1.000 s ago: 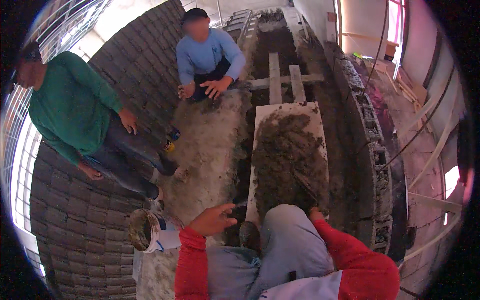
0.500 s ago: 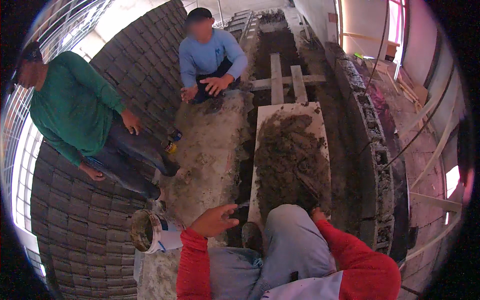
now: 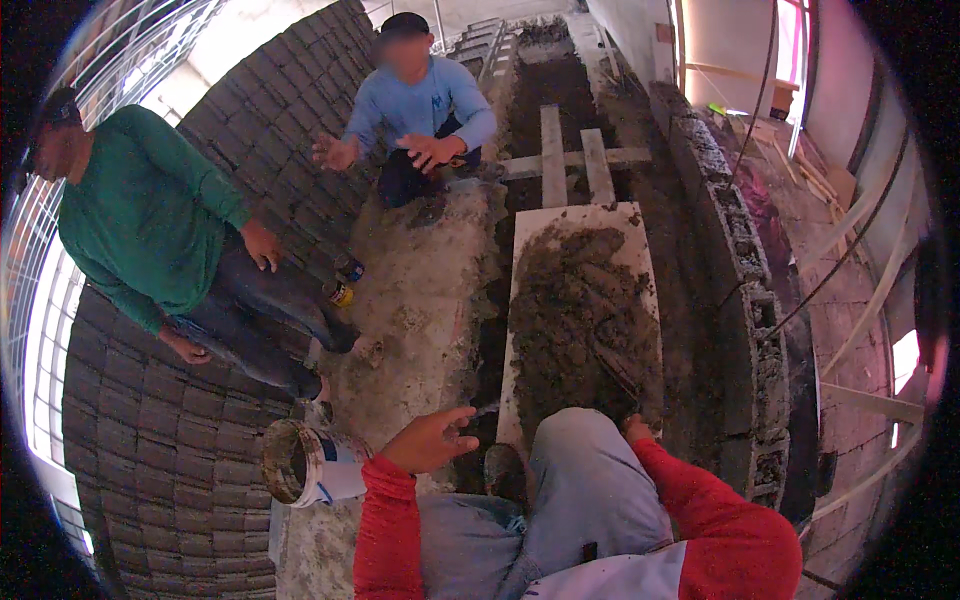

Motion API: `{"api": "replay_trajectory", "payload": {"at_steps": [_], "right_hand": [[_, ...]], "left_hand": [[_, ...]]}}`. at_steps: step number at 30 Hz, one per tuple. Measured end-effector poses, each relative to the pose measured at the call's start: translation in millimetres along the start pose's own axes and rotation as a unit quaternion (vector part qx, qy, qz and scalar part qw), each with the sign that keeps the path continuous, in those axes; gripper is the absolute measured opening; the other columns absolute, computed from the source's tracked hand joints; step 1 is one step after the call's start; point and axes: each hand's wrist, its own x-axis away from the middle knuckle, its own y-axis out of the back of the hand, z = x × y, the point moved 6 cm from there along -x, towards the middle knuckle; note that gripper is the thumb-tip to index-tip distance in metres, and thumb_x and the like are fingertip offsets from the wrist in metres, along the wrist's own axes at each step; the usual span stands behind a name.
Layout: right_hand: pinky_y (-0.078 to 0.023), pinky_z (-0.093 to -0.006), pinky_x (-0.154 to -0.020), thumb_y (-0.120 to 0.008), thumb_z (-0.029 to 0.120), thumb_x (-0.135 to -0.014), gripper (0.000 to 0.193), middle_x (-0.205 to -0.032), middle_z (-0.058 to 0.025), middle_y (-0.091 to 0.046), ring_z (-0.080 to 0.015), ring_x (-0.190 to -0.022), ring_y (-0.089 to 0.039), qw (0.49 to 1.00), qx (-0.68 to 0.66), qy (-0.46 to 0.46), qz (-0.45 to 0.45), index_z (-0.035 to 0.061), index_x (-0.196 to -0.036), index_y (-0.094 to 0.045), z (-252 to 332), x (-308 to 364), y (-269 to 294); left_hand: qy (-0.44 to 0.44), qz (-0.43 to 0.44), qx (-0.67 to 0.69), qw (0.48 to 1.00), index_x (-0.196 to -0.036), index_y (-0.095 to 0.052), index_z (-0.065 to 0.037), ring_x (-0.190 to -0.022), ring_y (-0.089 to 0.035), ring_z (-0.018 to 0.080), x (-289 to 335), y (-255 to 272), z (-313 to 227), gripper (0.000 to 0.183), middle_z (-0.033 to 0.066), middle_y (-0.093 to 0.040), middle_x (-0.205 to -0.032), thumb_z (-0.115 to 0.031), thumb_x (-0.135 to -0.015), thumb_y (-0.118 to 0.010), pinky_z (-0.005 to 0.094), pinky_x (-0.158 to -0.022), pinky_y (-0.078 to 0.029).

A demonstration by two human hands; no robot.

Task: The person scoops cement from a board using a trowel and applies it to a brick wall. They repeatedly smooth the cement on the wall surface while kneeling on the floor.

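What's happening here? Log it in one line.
left hand: partly curled, near bucket | right hand: at board, grip unclear | dark mix: on board

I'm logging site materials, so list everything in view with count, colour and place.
Board: one, whitish, centre
Mortar-like heap: one, dark, on board
Planks: several, pale, beyond board
Bucket: one, whitish, lower left
Stacked blocks: many, grey, left
Hollow-block wall: one, grey, right
Wire mesh: uncounted, whitish, far left
Small containers: two, yellow and dark, left
Wood scraps: several, tan, upper right
Standing co-worker: one, green top, left
Crouching co-worker: one, blue top, upper centre
Trousers: one pair, grey, bottom centre
Left hand: one, red-sleeved, lower centre
Right hand: one, red-sleeved, partly hidden, lower centre
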Motion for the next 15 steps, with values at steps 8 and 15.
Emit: {"api": "replay_trajectory", "payload": {"at_steps": [8,15], "right_hand": [[-0.044,-0.0524,-0.081,-0.05,0.039,-0.084,0.051,-0.099,-0.0339,-0.057,-0.0472,-0.093,-0.057,0.999,0.006,-0.025,0.04,0.0025,-0.115,-0.031,5,7,-1],[-0.043,-0.0536,-0.081,-0.043,0.04,-0.087,0.043,-0.101,-0.0336,-0.056,-0.0481,-0.095,-0.055,0.999,-0.008,-0.028,0.02,0.0074,-0.113,-0.034,-4,0,0]], "left_hand": [[-0.027,-0.02,-0.026,0.999,-0.125,-0.047,-0.007,-0.09,-0.058,0.0238,-7,-8,28,0.056,0.0157,-0.061,-0.099,-0.037,-0.081,-0.064,0.0344,-0.078,-0.046],[-0.038,-0.023,-0.022,0.999,-0.125,-0.048,-0.007,-0.082,-0.057,0.0216,-12,-11,30,0.056,0.0137,-0.06,-0.089,-0.038,-0.081,-0.065,0.0336,-0.074,-0.046]]}}
